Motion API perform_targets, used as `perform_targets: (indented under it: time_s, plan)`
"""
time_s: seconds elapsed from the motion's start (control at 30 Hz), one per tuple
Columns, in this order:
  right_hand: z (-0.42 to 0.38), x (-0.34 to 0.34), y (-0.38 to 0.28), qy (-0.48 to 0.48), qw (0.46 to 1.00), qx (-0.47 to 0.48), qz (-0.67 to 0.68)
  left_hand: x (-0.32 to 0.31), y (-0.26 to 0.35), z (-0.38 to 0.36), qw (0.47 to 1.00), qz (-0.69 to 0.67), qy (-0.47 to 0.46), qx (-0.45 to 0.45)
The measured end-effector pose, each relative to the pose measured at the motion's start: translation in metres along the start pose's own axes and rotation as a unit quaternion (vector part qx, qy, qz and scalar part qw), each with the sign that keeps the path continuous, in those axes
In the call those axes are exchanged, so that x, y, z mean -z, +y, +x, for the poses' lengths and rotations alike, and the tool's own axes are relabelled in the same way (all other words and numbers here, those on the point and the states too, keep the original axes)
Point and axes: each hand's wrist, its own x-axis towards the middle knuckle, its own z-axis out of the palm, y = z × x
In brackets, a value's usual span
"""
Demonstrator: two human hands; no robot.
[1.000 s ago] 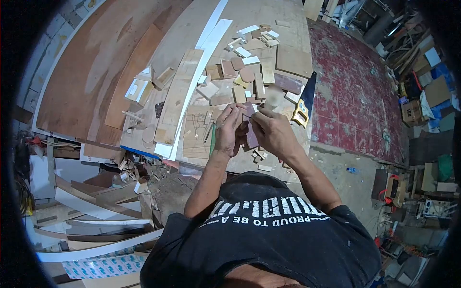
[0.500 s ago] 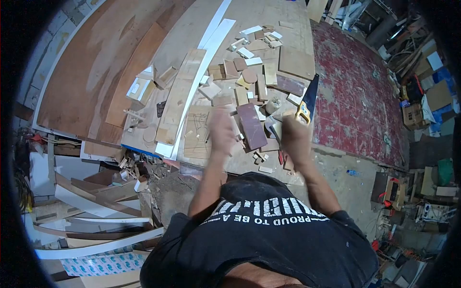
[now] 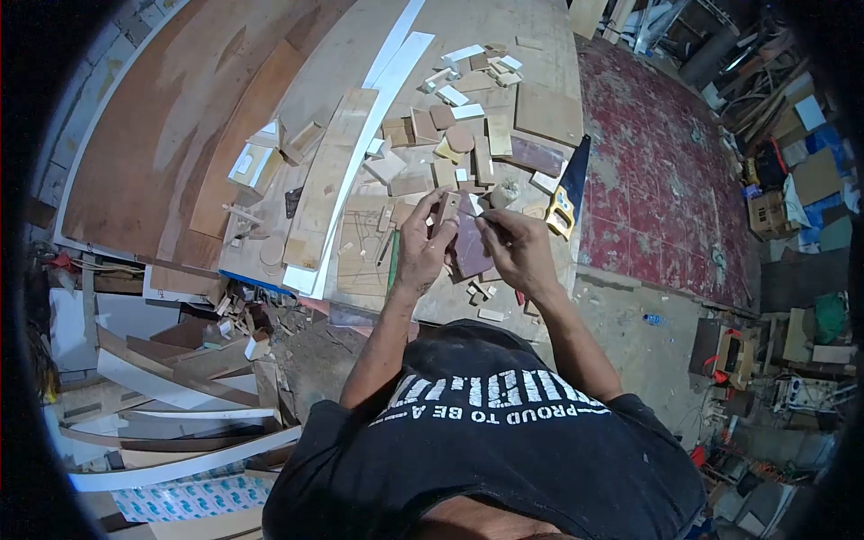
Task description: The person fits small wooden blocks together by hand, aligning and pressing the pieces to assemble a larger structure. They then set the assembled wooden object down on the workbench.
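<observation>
Over the maroon block [image 3: 472,250], I saw left hand [image 3: 419,247] pinching a small wood piece [image 3: 452,206]; right hand [image 3: 518,248] curled beside block, couldn't tell on what. Risk, I judged: weak left pinch, piece drops onto block.

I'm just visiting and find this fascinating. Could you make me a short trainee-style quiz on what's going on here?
1. Multiple choice: what is the left hand pinching?
A) a paintbrush
B) a small wooden piece
C) a glass jar

2. True or false: the handsaw is hanging on a wall.

3. Short answer: which hand is nearer to the handsaw?

Key:
1. B.
2. False; it lies by the edge of the worktable.
3. The right hand.
</observation>
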Motion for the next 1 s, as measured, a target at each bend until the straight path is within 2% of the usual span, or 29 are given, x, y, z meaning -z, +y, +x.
perform_targets:
  time_s: [0.07,0.13,0.27,0.33,0.37,0.43,0.6,0.63,0.67,0.7,0.73,0.8,0.83,0.87,0.9,1.0]
  plan:
    - [0.002,-0.002,0.0,0.005,1.0,0.019,0.002,-0.001,-0.001,-0.003,1.0,-0.015,-0.011,0.011]
    - [0.004,-0.002,-0.003,-0.006,0.999,0.026,-0.038,-0.005,0.004,-0.007,0.996,-0.089,-0.004,0.017]
    - [0.002,-0.006,-0.007,0.019,0.997,0.054,-0.058,-0.001,-0.003,-0.006,0.998,-0.053,-0.01,0.014]
    - [0.003,-0.01,-0.018,0.031,0.989,0.078,-0.118,-0.006,-0.002,-0.005,0.998,0.0,-0.001,-0.057]
    - [0.001,-0.011,-0.026,0.026,0.988,0.063,-0.141,-0.008,-0.001,-0.008,0.998,0.0,0.001,-0.056]
    - [0.001,-0.019,-0.019,0.026,0.984,0.067,-0.162,-0.012,0.006,-0.014,0.982,0.129,-0.039,-0.129]
    - [-0.003,-0.03,-0.002,-0.022,0.982,0.064,-0.177,-0.004,-0.023,-0.021,0.971,0.202,0.011,-0.132]
    - [-0.006,-0.031,-0.001,-0.018,0.986,0.07,-0.151,-0.001,-0.033,-0.023,0.95,0.258,0.013,-0.174]
    - [-0.013,-0.029,-0.002,-0.039,0.987,0.005,-0.158,0.002,-0.04,-0.027,0.925,0.315,0.01,-0.211]
    - [-0.019,-0.028,-0.007,-0.049,0.987,-0.027,-0.152,0.001,-0.038,-0.037,0.963,0.252,0.007,-0.09]
    - [-0.024,-0.027,-0.01,-0.058,0.986,-0.06,-0.147,-0.003,-0.037,-0.041,0.974,0.217,0.024,-0.059]
    - [-0.039,-0.026,0.007,-0.058,0.982,-0.04,-0.178,-0.001,-0.05,-0.049,0.967,0.242,0.024,-0.081]
    - [-0.047,-0.023,0.018,-0.05,0.976,-0.027,-0.209,0.019,-0.075,-0.048,0.939,0.315,0.104,-0.091]
    - [-0.051,-0.017,0.025,-0.067,0.976,-0.089,-0.187,0.053,-0.094,-0.033,0.932,0.278,0.202,-0.113]
    - [-0.057,-0.012,0.041,-0.078,0.978,-0.126,-0.148,0.076,-0.084,-0.027,0.916,0.252,0.303,-0.07]
    - [-0.068,0.002,0.056,-0.098,0.959,-0.259,-0.063,0.162,-0.116,-0.011,0.89,0.287,0.353,-0.015]
